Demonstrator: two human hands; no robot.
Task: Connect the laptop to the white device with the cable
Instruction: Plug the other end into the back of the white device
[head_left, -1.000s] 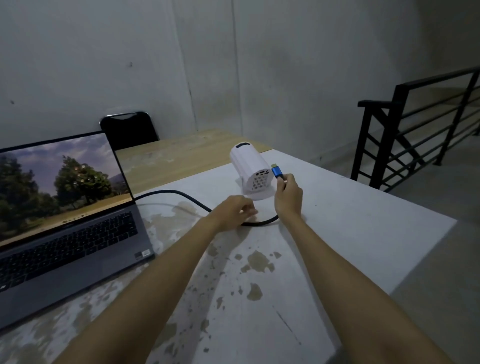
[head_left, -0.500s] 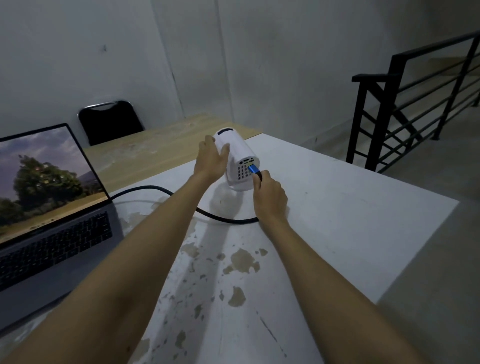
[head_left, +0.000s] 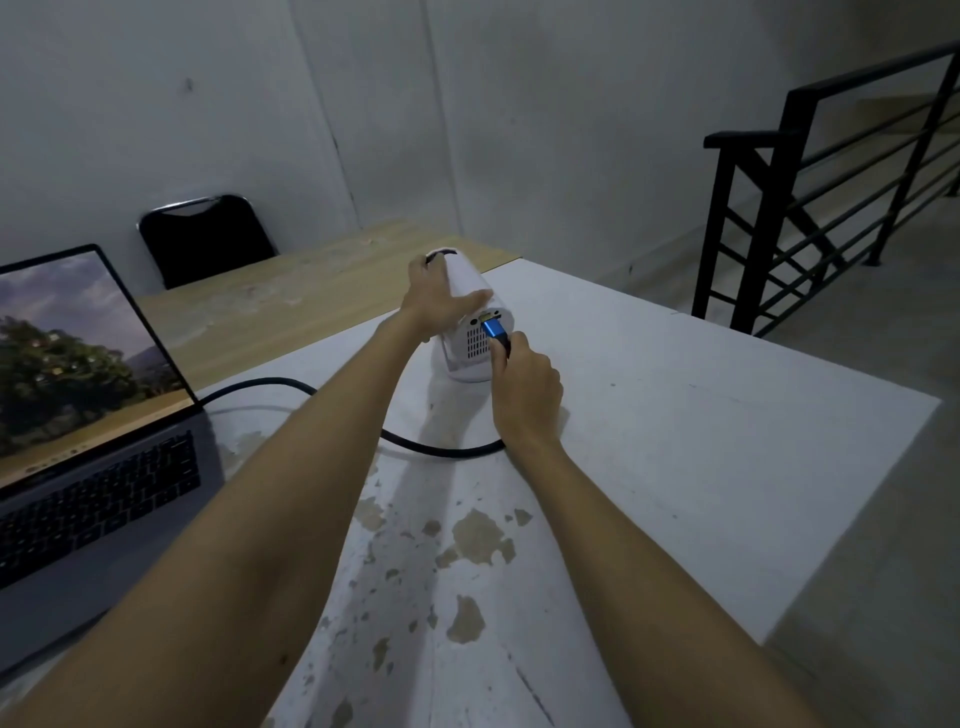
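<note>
**Blue plug lined up with the rear port**

White table carries the laptop near left and the white device farther off, steadied by the left hand; right hand pinches the cable plug, its long axis pointing far-left into the device's back

Dim grey walls, black chair (against the wall), black stair railing, worn white table

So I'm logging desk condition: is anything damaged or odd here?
Yes: the white table has peeled, brownish patches on its near part, between the forearms. The white device and black cable look intact.
</note>
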